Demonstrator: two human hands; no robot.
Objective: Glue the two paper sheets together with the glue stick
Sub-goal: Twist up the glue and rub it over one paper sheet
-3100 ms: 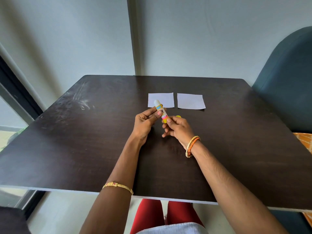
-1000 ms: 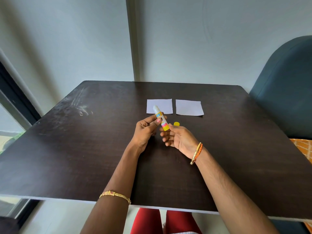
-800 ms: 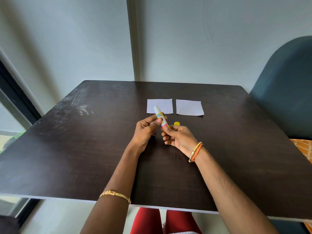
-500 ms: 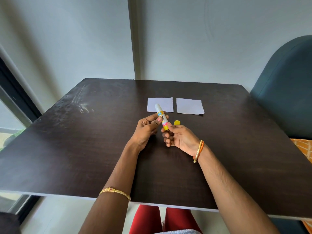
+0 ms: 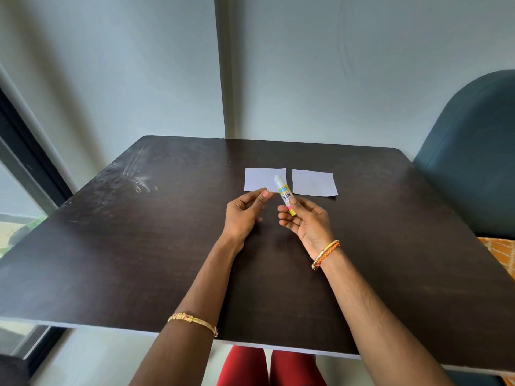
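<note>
Two small white paper sheets lie side by side on the dark table (image 5: pixel 139 246): the left sheet (image 5: pixel 259 178) and the right sheet (image 5: pixel 315 183). My right hand (image 5: pixel 306 221) holds the uncapped glue stick (image 5: pixel 284 193) upright by its lower end, white tip up, just in front of the gap between the sheets. My left hand (image 5: pixel 245 213) hovers a little to the left of the stick, fingers loosely curled and holding nothing. The yellow cap is hidden from view.
A dark green upholstered chair (image 5: pixel 473 162) stands at the table's right side. A grey wall runs behind the far edge, and a window frame (image 5: pixel 25 151) sits at the left. My red-clad knees (image 5: pixel 267 366) show under the near edge.
My left hand has let go of the glue stick and moved left. My right hand alone now holds the stick and has tilted it more upright. The yellow cap is no longer visible.
</note>
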